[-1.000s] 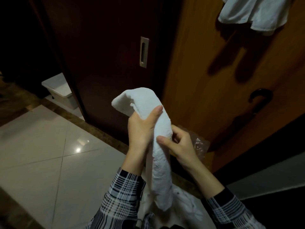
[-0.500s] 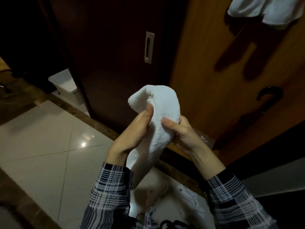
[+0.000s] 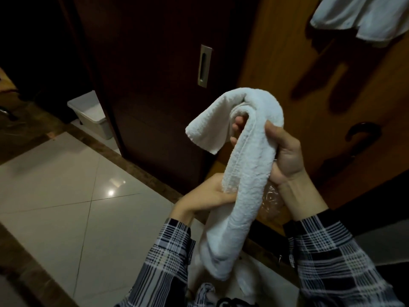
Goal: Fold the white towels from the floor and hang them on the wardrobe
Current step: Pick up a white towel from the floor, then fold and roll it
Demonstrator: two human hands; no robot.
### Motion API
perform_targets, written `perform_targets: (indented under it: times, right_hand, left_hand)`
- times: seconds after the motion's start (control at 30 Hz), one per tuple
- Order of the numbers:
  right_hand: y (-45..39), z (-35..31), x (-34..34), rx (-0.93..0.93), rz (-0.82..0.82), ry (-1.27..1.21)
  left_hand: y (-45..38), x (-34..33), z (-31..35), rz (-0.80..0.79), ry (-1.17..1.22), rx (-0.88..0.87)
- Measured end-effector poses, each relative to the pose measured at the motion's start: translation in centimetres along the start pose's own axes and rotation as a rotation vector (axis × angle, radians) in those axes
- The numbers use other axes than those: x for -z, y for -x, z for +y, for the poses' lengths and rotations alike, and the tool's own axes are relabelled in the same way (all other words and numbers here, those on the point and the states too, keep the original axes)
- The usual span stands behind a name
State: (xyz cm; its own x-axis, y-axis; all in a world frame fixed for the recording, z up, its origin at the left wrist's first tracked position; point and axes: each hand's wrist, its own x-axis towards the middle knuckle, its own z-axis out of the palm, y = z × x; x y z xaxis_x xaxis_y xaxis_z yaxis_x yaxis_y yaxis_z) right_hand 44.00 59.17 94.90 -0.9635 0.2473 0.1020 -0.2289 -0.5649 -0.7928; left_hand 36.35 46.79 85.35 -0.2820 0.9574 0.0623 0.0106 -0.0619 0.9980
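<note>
A long, narrow-folded white towel [image 3: 247, 169] hangs in front of me, its top end draped over into a loop. My right hand [image 3: 285, 151] grips the towel near the top, thumb on one side and fingers curled round the other. Lower down, my left hand [image 3: 208, 196] holds the towel's middle from the left. The lower end dangles between my plaid sleeves. Another white towel [image 3: 363, 16] hangs on the wooden wardrobe door [image 3: 309, 89] at the top right. More white cloth [image 3: 245, 282] lies on the floor below.
A dark sliding door with a metal recessed handle [image 3: 204, 65] stands ahead. A white plastic bin [image 3: 90, 114] sits on the floor at left. Glossy white floor tiles [image 3: 66, 196] spread to the left. A dark handle [image 3: 363, 131] is on the wooden door. Crinkled clear plastic [image 3: 271, 200] shows behind the towel.
My right hand moved up to grip the towel's top, while my left hand slid down to its middle. The towel's top end flopped over to the left.
</note>
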Motion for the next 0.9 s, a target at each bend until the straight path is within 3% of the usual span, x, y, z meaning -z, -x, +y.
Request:
perform_targets:
  times: [0.17,0.3,0.5,0.73,0.9]
  right_hand:
    - [0.0,-0.4,0.4,0.042,0.103,0.133]
    - [0.0,-0.6,0.1,0.101,0.309,0.224]
    - [-0.5,-1.1,-0.5,0.22,0.524,0.318]
    - [-0.8,-0.6,-1.5,0.277,0.727,0.4]
    - [-1.4,-1.1,-1.2,0.222,0.795,0.403]
  left_hand:
    - [-1.0,-1.1,-0.5,0.092,-0.051,-0.033]
    - [-1.8,-1.7,-1.3,0.125,-0.117,-0.069]
    - [-1.7,-3.2,-0.8,0.157,0.371,-0.061]
    - [-2.1,-3.4,-0.8,0.216,0.005,-0.054]
    - [-1.6,-2.8,-0.6,0.16,0.129,0.071]
